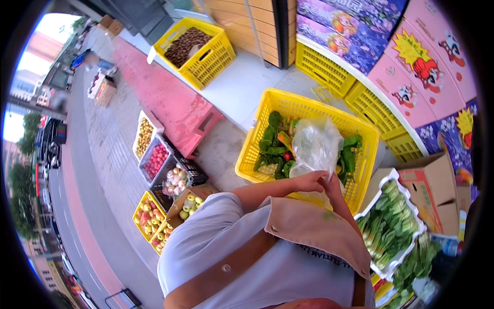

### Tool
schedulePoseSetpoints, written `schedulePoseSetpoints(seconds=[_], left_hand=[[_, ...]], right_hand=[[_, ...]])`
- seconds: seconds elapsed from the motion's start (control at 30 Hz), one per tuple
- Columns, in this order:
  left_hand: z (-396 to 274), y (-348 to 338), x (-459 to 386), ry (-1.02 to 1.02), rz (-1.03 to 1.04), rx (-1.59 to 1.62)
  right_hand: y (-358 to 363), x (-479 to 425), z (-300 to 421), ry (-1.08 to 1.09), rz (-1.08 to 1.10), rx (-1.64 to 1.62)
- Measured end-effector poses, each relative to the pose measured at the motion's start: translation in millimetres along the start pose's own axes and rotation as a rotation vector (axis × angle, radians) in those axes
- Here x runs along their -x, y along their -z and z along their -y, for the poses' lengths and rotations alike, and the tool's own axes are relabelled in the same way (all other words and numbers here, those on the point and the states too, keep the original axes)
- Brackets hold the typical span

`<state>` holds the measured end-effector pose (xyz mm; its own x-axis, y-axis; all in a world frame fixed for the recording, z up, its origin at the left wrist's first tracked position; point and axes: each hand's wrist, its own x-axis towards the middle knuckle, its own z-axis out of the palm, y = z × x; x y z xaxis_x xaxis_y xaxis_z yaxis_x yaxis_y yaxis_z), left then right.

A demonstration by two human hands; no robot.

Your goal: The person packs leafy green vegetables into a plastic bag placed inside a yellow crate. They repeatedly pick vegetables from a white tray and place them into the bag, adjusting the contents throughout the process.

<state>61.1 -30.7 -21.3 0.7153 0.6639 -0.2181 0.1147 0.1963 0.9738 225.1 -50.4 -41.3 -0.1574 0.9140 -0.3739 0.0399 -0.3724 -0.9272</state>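
My left hand (pixel 310 181) and my right hand (pixel 330 181) meet over the near side of a yellow plastic crate (pixel 249 135). Their fingers pinch a clear plastic bag (pixel 316 143) at its gathered near end. The bag lies partly over the peppers in the crate; its contents cannot be made out. Around it are green peppers (pixel 274 121), an orange-and-green pepper (pixel 285 140) and a small red one (pixel 288 156). The fingertips overlap, so their exact hold is partly hidden.
Leafy greens fill a white foam tray (pixel 415 204) at right, beside an open cardboard box (pixel 432 189). Fruit crates (pixel 154 158) stand at left, near a low pink platform (pixel 170 92). Farther up is a yellow crate of brown nuts (pixel 210 58). A person (pixel 92 61) bends on the pavement.
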Motion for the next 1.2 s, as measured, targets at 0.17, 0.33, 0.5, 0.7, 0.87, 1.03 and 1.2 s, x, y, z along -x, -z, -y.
schedulePoseSetpoints(seconds=[0.17, 0.33, 0.5, 0.7, 0.87, 1.03, 1.2], left_hand=[[-41, 26, 29, -0.191, -0.068, 0.022], [-34, 45, 22, -0.338, -0.214, -0.649], [-49, 9, -7, -0.445, 0.053, -0.852], [-7, 4, -18, -0.141, 0.193, -0.286], [-29, -40, -17, 0.097, 0.062, 0.106], [-42, -82, 2, 0.322, 0.390, 0.351], [-32, -152, 43, 0.456, 0.726, 0.348]], right_hand=[[21, 8, -44, -0.049, -0.497, -0.113], [13, 49, 10, -0.115, -0.540, -0.254], [-22, 63, 14, 0.152, -0.373, 0.225], [-36, 89, 84, 0.356, -0.652, 0.703], [-40, 148, 90, 0.445, -0.978, 0.742], [-49, 233, 64, 0.259, -1.238, 0.796], [-78, 312, 12, 0.234, -1.274, 0.419]])
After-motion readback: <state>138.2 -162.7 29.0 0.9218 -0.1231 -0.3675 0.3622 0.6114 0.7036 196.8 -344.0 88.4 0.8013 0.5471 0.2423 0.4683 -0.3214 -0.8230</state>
